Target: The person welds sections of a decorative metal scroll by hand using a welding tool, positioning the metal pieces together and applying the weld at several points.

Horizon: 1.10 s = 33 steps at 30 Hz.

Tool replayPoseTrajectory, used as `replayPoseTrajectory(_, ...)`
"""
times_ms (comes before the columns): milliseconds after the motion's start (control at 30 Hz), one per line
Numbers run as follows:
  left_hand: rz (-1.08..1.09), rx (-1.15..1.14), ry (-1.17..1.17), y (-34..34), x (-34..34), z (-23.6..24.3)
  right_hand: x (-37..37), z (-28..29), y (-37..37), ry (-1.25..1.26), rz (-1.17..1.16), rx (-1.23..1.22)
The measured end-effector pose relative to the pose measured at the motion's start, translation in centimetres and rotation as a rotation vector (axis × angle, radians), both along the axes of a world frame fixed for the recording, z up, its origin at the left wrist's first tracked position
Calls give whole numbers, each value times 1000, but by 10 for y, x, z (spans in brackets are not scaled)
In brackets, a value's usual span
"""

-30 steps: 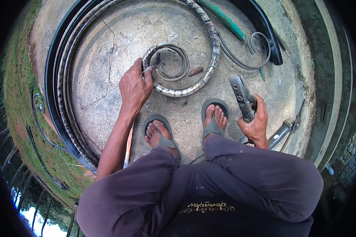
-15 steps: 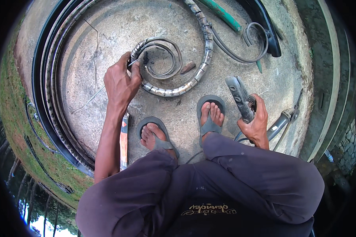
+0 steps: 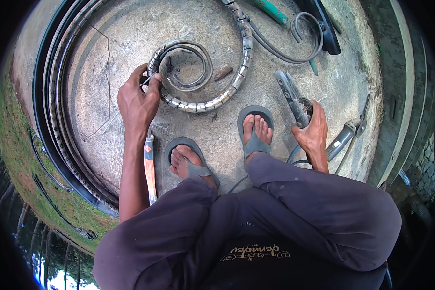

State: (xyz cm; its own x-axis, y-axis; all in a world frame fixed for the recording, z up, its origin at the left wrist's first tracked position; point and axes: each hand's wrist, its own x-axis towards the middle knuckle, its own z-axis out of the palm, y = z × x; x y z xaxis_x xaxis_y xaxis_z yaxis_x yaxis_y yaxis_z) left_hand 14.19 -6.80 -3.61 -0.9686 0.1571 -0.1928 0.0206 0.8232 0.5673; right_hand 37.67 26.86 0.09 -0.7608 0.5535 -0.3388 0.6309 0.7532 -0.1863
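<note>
My left hand (image 3: 137, 99) is closed on the inner end of a segmented silver metal spiral (image 3: 205, 106), with a thin metal piece between thumb and finger. Smooth curved rods (image 3: 203, 58) coil inside it. My right hand (image 3: 311, 130) grips a dark metal hand tool (image 3: 292, 96) with round holes along its side, held above the concrete right of my feet. A grey cylindrical power tool (image 3: 343, 140) lies beside that hand. A small brown piece (image 3: 223, 72) lies within the spiral.
A large black curved band (image 3: 46, 82) rings the concrete slab (image 3: 96, 145). A green tube (image 3: 273, 10), a curled rod (image 3: 302, 59), bent wire (image 3: 108, 58) and an orange-marked flat strip (image 3: 149, 169) lie around. Grass (image 3: 43, 208) borders the left, a concrete edge (image 3: 401, 96) the right.
The view has shifted, so the spiral sits higher and further left. Both hands appear higher in the picture, still holding the same things; the right hand's tool has risen slightly.
</note>
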Motion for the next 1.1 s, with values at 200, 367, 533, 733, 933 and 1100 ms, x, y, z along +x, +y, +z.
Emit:
replayPoseTrajectory(200,33,-8,4,10,26,11,21,-40,12,1,-64,89)
replayPoseTrajectory(367,-329,-86,320,-10,75,12,20,-55,6,40,-86,-24)
replayPoseTrajectory(533,-425,-194,367,-5,91,-17,27,-59,10,40,-49,37)
replayPoseTrajectory(733,-407,-153,499,-5,81,-16,28,-61,5,51,7,51)
replayPoseTrajectory(933,-238,-113,378,-7,83,-4,28,-62,4,50,33,71)
replayPoseTrajectory(1100,-106,21,175,-5,89,-1,18,-45,6,-62,139,120)
